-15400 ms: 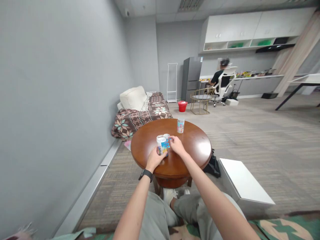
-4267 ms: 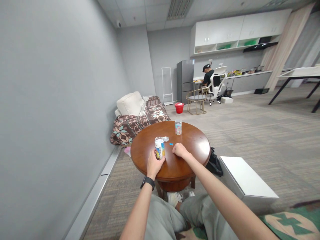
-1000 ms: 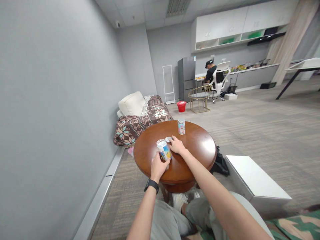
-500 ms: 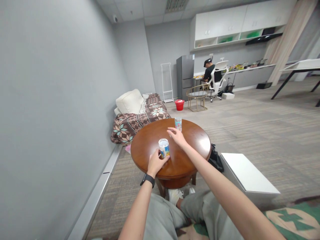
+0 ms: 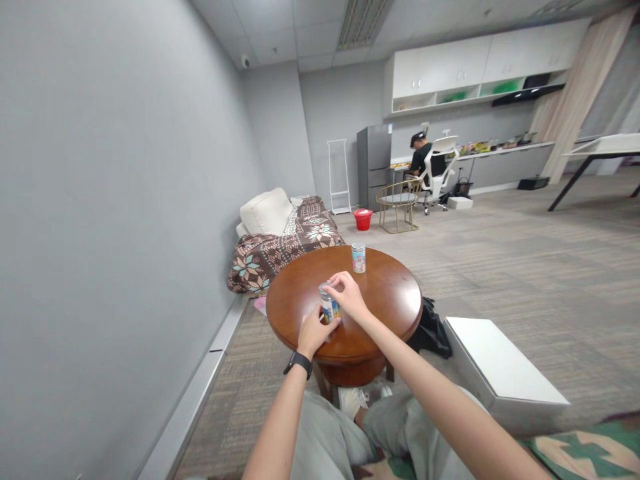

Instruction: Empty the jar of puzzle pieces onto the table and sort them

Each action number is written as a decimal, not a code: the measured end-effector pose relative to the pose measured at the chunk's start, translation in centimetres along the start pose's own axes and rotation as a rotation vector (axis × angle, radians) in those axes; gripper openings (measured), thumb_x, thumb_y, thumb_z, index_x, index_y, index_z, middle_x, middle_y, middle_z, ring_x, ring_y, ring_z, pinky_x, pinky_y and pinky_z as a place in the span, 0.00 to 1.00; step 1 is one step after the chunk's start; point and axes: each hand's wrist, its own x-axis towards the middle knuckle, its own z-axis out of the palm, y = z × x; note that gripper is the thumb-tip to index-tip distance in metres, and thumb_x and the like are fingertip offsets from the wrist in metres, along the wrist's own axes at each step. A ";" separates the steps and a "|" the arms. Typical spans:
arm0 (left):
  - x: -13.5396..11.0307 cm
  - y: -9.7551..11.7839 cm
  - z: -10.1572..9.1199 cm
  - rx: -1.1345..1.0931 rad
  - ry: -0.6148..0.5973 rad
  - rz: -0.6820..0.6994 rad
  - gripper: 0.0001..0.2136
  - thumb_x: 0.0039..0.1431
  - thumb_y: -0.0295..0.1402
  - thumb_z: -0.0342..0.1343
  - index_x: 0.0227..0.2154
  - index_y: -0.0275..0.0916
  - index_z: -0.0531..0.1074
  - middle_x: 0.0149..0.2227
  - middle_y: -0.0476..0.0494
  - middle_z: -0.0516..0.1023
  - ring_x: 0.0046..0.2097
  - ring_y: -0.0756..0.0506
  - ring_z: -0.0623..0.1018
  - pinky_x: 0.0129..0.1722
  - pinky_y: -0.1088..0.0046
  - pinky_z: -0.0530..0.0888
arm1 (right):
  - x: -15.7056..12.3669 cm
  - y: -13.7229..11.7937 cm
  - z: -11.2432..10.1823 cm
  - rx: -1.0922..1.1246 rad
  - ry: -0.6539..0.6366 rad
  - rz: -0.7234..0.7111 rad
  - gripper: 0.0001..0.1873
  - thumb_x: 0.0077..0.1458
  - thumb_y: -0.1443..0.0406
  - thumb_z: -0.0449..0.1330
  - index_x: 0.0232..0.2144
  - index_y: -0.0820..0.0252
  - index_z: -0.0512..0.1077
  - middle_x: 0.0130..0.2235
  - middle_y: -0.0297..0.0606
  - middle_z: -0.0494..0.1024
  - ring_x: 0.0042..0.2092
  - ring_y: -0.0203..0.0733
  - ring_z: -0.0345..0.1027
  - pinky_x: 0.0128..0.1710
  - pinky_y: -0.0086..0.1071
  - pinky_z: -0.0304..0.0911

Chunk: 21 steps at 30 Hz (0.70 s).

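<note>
A small colourful jar [image 5: 328, 311] stands on the round brown wooden table [image 5: 390, 300] in front of me. My left hand [image 5: 313, 330], with a black watch on the wrist, grips the jar's lower side. Over the jar's top sits my right hand [image 5: 345, 295], its fingers closed on the lid there; the lid is mostly hidden by the fingers. A second, closed jar [image 5: 358, 257] with a pink and blue label stands apart at the table's far edge.
A white box-shaped stool [image 5: 500, 373] stands right of the table, a dark bag [image 5: 429, 328] between them. A blanket-covered sofa [image 5: 280, 243] lies along the grey wall behind. Further back are a red bucket [image 5: 363, 218], a gold chair and a seated person [image 5: 423, 159] at a counter.
My right hand picked the loose lid off the table and brought it back onto the top of the jar. My left hand kept hold of the jar throughout.
</note>
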 end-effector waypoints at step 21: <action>-0.1 0.4 0.0 0.104 -0.005 0.028 0.14 0.54 0.44 0.60 0.40 0.43 0.69 0.39 0.48 0.80 0.42 0.43 0.79 0.45 0.69 0.70 | -2.5 0.1 -0.9 -0.270 -0.140 -0.242 0.15 0.64 0.60 0.52 0.45 0.53 0.78 0.52 0.42 0.76 0.55 0.44 0.69 0.57 0.40 0.64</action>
